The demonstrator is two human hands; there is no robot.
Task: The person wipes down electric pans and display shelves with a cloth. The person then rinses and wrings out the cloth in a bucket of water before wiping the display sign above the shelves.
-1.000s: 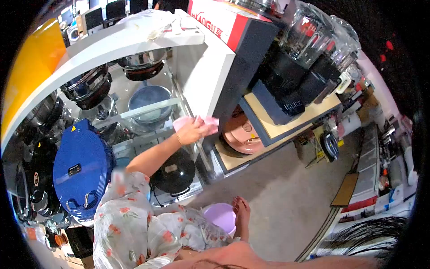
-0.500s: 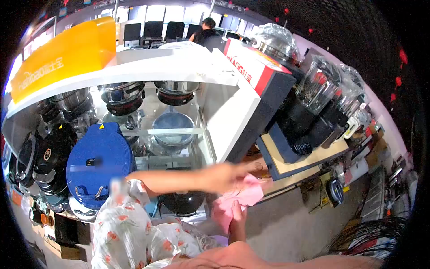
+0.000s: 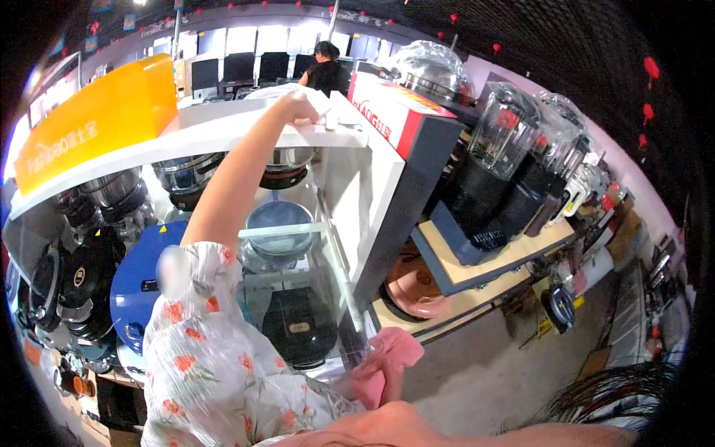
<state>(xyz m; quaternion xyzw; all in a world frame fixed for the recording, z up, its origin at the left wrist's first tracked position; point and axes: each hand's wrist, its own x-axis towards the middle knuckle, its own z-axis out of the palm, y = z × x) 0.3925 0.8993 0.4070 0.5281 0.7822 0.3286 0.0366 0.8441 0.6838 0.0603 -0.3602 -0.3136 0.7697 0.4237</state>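
My left hand (image 3: 299, 110) is stretched far forward to the top of the white display shelf (image 3: 246, 128), next to some white sheet-like material (image 3: 339, 113). Its fingers are small and blurred, so their grip is unclear. Low in the view, my right hand (image 3: 392, 380) is closed around a bunched pink cloth (image 3: 383, 357), beside the front right corner of the glass case. Under my left arm stand a blue round appliance (image 3: 153, 261), partly covered by my sleeve, and a black one (image 3: 299, 328) behind glass.
Steel pots (image 3: 182, 175) and a glass bowl (image 3: 279, 227) stand inside the case. To the right, blenders (image 3: 491, 171) rest on a wooden-topped stand, with a pink round appliance (image 3: 417, 287) below. A yellow sign (image 3: 97, 123) tops the left side. A person (image 3: 325, 71) is at the back.
My left hand has left the pink cloth and swung up and forward to the shelf top. The cloth stays in my right hand, slightly lower. The view has shifted a little.
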